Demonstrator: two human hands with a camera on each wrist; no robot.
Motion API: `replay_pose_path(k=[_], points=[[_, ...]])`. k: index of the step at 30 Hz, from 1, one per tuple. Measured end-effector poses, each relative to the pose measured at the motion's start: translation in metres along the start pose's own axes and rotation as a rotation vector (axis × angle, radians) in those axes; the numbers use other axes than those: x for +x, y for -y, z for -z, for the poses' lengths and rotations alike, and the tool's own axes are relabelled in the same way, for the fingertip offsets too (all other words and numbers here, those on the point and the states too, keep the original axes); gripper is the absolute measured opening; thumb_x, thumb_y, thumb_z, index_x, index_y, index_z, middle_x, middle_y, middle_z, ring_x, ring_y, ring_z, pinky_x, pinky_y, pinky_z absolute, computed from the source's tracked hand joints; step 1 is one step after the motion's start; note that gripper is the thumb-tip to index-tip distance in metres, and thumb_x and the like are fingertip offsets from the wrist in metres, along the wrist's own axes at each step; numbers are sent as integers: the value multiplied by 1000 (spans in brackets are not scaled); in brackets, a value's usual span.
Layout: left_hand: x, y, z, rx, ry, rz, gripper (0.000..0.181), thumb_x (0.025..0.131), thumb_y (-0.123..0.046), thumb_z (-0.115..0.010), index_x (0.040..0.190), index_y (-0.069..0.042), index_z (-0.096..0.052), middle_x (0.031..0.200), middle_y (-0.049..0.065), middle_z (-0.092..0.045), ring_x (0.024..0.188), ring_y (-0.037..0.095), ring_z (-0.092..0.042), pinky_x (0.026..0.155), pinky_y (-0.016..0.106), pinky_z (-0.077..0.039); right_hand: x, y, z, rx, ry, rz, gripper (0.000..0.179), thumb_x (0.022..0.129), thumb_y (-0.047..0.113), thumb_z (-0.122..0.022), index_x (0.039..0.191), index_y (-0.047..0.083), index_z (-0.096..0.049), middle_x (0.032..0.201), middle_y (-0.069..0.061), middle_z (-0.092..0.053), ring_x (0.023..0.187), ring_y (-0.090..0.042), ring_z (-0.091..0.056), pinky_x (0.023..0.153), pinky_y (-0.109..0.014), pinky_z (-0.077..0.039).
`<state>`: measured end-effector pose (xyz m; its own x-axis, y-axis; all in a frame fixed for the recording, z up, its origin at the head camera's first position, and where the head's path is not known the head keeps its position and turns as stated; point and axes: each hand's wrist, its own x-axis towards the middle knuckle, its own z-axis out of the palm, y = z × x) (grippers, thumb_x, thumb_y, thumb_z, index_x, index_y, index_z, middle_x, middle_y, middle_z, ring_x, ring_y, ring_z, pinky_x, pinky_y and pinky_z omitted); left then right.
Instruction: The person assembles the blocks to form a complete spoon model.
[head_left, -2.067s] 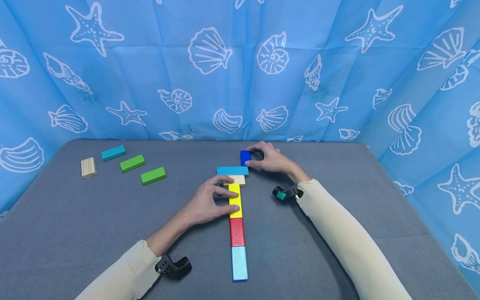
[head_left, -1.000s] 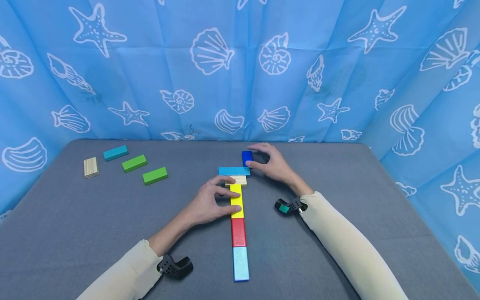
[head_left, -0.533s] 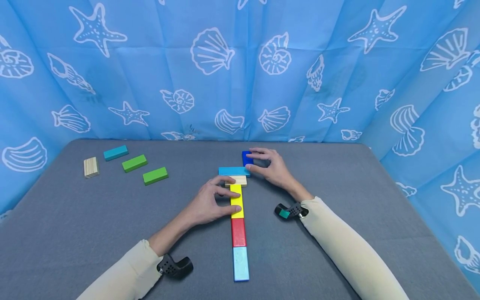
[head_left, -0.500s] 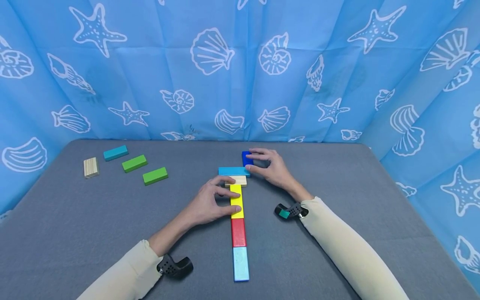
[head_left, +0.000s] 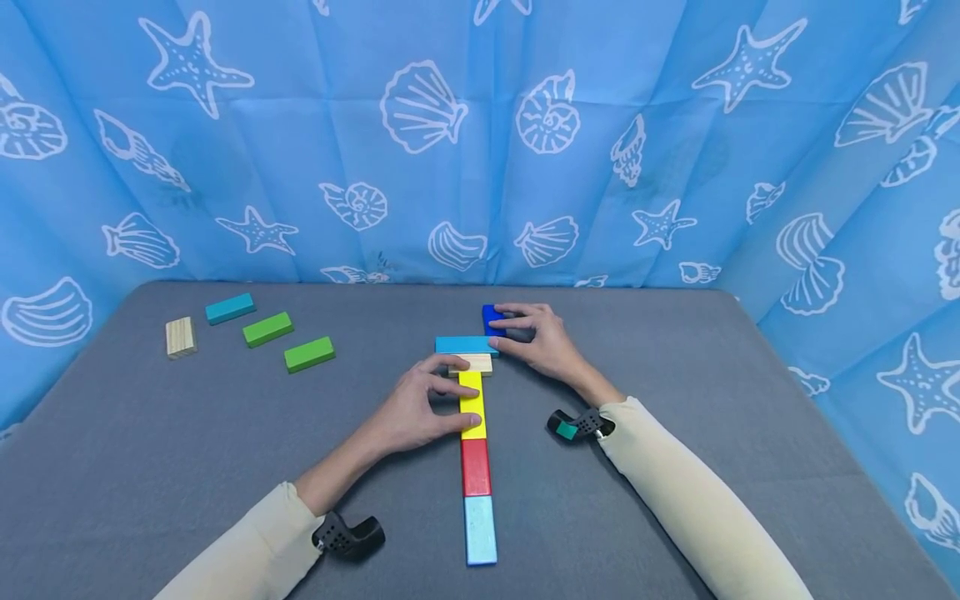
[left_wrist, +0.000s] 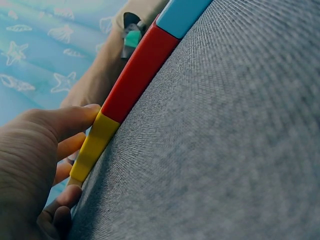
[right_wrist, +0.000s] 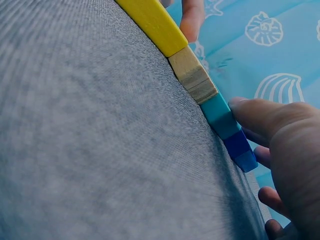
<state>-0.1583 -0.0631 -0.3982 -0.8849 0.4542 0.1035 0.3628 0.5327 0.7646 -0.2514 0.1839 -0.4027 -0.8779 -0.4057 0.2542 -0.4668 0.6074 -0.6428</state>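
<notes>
A column of wooden blocks runs up the middle: light blue (head_left: 480,530), red (head_left: 476,467), yellow (head_left: 471,427), then a plain wood block (head_left: 482,363) and a turquoise block (head_left: 459,344) lying crosswise. A dark blue block (head_left: 491,318) lies lengthwise beyond the turquoise one's right end, touching it in the right wrist view. My left hand (head_left: 412,408) rests its thumb and fingertips on the yellow block, with a finger on the plain wood one. My right hand (head_left: 546,343) lays extended fingers on the dark blue block, partly hiding it; its thumb touches the turquoise block's right end.
At the back left of the grey table (head_left: 225,467) lie loose blocks: a plain wood one (head_left: 180,337), a turquoise one (head_left: 230,308) and two green ones, the nearer green block (head_left: 309,355) closest to the column. A blue shell-patterned curtain (head_left: 480,150) hangs behind the table.
My right hand has let go of the dark blue block's ends; its fingers have come nearer, onto the block's top, and the thumb onto the turquoise block. My left hand stays in place.
</notes>
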Motion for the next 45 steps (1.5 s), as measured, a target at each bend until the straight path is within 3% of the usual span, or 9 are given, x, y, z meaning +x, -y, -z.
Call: replay_pose_path(k=[17, 22, 27, 32, 39, 45], points=[[-1, 0, 3, -39, 1, -51, 30, 86, -28, -82, 114, -18, -79, 142, 0, -53, 135, 28, -43, 106, 59, -36, -1, -1, 0, -3, 1, -10, 35, 91, 28, -78, 123, 13, -75, 146, -5, -57, 134, -32, -40, 108, -61, -25], [0, -2, 14, -43, -57, -91, 34, 86, -27, -82, 118, -16, -78, 143, 3, -53, 131, 30, -46, 96, 52, -45, -1, -1, 0, -13, 2, -9, 36, 92, 27, -78, 124, 12, -74, 146, -6, -57, 134, -33, -39, 109, -62, -24], [2, 1, 39, 21, -178, -92, 38, 87, -27, -82, 121, -11, -76, 141, 6, -55, 132, 35, -46, 96, 55, -45, -1, -2, -1, -4, -4, -9, 36, 92, 26, -78, 124, 11, -74, 145, -7, -57, 134, -34, -39, 109, -62, -24], [0, 15, 72, 86, -281, -83, 39, 88, -25, -81, 122, -6, -74, 139, 11, -56, 124, 35, -51, 96, 56, -46, -1, -2, -1, 14, -7, -6, 35, 92, 27, -78, 123, 11, -75, 145, -6, -58, 134, -33, -39, 109, -61, -24], [-12, 41, 123, 185, -387, 3, 41, 93, -28, -76, 126, -4, -70, 137, 17, -56, 112, 41, -56, 88, 58, -45, -1, -2, -2, 16, -8, -6, 35, 91, 26, -78, 123, 11, -75, 144, -5, -58, 134, -33, -40, 109, -61, -24], [-30, 64, 158, 251, -474, 105, 49, 95, -33, -72, 130, 0, -66, 141, 23, -53, 114, 48, -56, 89, 61, -44, -1, -2, -1, 14, -6, -4, 35, 91, 26, -78, 123, 11, -75, 144, -6, -58, 135, -33, -40, 109, -62, -23]])
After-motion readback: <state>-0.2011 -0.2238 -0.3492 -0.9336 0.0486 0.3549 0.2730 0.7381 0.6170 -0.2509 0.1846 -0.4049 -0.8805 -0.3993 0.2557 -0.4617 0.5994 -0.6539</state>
